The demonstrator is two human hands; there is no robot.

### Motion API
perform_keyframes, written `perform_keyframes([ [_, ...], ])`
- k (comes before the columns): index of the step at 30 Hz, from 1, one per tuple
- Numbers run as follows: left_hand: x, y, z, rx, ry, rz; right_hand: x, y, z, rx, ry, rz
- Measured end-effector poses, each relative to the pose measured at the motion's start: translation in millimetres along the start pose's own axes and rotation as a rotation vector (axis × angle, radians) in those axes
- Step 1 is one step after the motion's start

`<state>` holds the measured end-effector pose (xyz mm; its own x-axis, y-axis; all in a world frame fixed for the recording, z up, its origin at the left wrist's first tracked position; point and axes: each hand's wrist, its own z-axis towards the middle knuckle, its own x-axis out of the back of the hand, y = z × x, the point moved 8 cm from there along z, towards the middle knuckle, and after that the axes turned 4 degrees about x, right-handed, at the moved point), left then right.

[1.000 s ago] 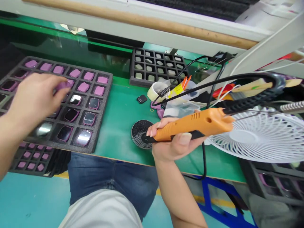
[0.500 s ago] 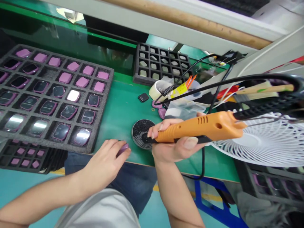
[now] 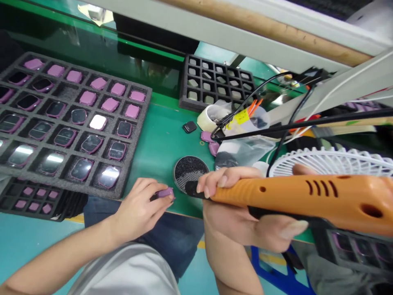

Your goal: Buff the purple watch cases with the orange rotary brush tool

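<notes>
My left hand (image 3: 136,209) is closed around a small purple watch case (image 3: 165,192) at the front edge of the green bench. The case pokes out past the fingertips, and its far side is hidden. In my right hand (image 3: 233,221) lies an orange corded hand tool (image 3: 285,194) with vent slots and a black lever under the thumb. The tool's black front end (image 3: 194,189) reaches over the rim of a round dark dish (image 3: 189,169) with a mesh-like surface and metal edge. What the tip touches, I cannot tell.
A grey foam tray (image 3: 130,164) of purple watch cases fills the left. Behind stands a smaller dark tray (image 3: 183,101) with pale pieces. A black watch-shaped part (image 3: 189,127), loose purple parts (image 3: 214,148), a tape roll (image 3: 206,118), black cables and a white basket (image 3: 325,162) crowd the right.
The orange tool has come closer to the camera and swung, its rear end now lower and further right. My left hand has shifted slightly right, with more of the purple watch case showing.
</notes>
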<state>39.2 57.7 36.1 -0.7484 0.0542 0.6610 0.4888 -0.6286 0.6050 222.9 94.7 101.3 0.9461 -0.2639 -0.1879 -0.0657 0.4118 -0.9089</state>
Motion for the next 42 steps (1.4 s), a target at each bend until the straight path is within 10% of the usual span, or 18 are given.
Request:
perform_keyframes([
  [42, -3.4, -4.9, -1.3, 0.028, -0.014, -0.047, -38.4, 4.6, -9.3, 0.01, -0.082, 0.047],
])
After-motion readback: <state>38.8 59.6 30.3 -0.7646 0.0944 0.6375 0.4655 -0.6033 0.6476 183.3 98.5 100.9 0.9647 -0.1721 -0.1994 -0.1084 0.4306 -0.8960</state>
